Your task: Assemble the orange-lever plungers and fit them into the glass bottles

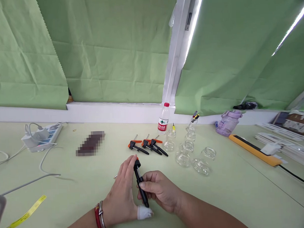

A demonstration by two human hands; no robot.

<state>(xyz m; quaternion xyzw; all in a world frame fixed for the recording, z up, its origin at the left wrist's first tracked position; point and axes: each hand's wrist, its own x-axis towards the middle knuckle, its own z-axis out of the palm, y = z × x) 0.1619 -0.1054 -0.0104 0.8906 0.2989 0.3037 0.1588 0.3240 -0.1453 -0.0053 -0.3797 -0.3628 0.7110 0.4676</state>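
Observation:
Between my two hands is a black pump-like tool with a long slim body, a pale shaft along it and an orange bit at its top; its exact kind I cannot tell. My left hand spans it lengthwise, fingertips at the upper end and the white-wrapped thumb by the lower tip. My right hand pinches its middle between thumb and fingers. Beyond the hands lie three similar black-and-orange tools with thin metal rods. A small metal end shows beside my left fingers.
Several clear glass bottles stand right of the tools, one tilted. Behind are a water bottle and screwdrivers. A purple bottle and orange power strip are right; a white power strip with cables is left.

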